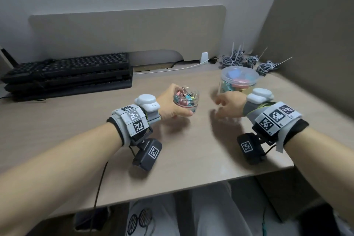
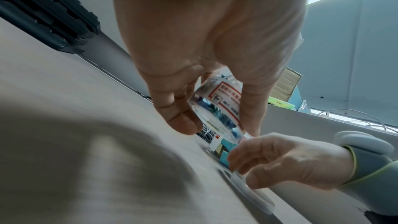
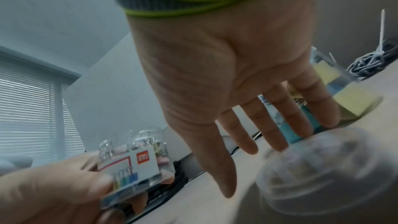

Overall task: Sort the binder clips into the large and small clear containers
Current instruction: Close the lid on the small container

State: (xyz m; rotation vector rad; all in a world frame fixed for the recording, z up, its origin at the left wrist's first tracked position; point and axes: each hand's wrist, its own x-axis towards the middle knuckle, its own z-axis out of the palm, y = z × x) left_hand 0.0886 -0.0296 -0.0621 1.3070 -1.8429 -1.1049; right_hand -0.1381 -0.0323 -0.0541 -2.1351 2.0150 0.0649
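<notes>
My left hand point(image 1: 169, 106) grips the small clear container point(image 1: 186, 98) and holds it tilted just above the desk. It holds several small coloured binder clips, and its label point(image 3: 137, 161) shows in the right wrist view. The large clear container point(image 1: 239, 80) stands at the back right with bigger coloured clips inside. My right hand point(image 1: 227, 106) hovers in front of it with fingers spread and straight point(image 3: 243, 129), holding nothing. A clear round lid point(image 3: 323, 168) lies blurred on the desk under that hand. In the left wrist view the small container point(image 2: 217, 106) sits between thumb and fingers.
Stacked black keyboards point(image 1: 70, 74) lie at the back left. Bundles of grey cable with zip ties point(image 1: 247, 61) sit behind the large container. A cardboard panel point(image 1: 310, 34) walls off the right side. The desk's front edge point(image 1: 191, 188) runs near my forearms.
</notes>
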